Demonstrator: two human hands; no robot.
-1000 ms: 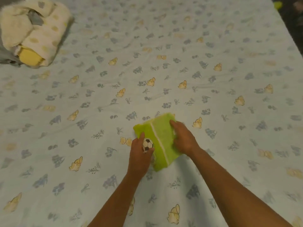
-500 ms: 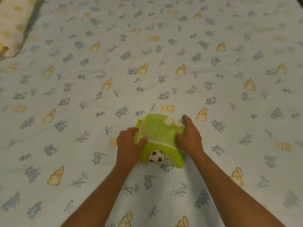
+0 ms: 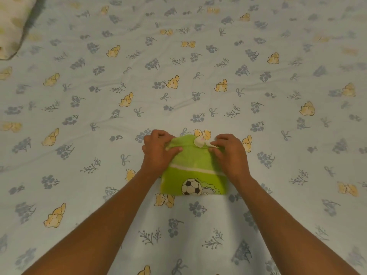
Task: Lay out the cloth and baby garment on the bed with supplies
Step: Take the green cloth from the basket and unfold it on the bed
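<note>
A folded green cloth [image 3: 193, 169] with a white stripe and a football print lies on the bed sheet [image 3: 178, 76], near its front middle. My left hand [image 3: 158, 153] pinches the cloth's far left corner. At the far right corner my right hand [image 3: 230, 155] pinches the top layer, where a pale printed patch shows. Both hands grip the far edge, with my forearms reaching in from the bottom of the view.
A cream, yellow-spotted bundle of fabric [image 3: 12, 26] sits at the far left corner of the view. The pale blue sheet printed with bears and flowers spreads wide on all sides of the cloth.
The view has tilted and closed in, pushing the bundle to the edge. The cloth has turned square to me, and both hands have moved up to its far corners and pinched them.
</note>
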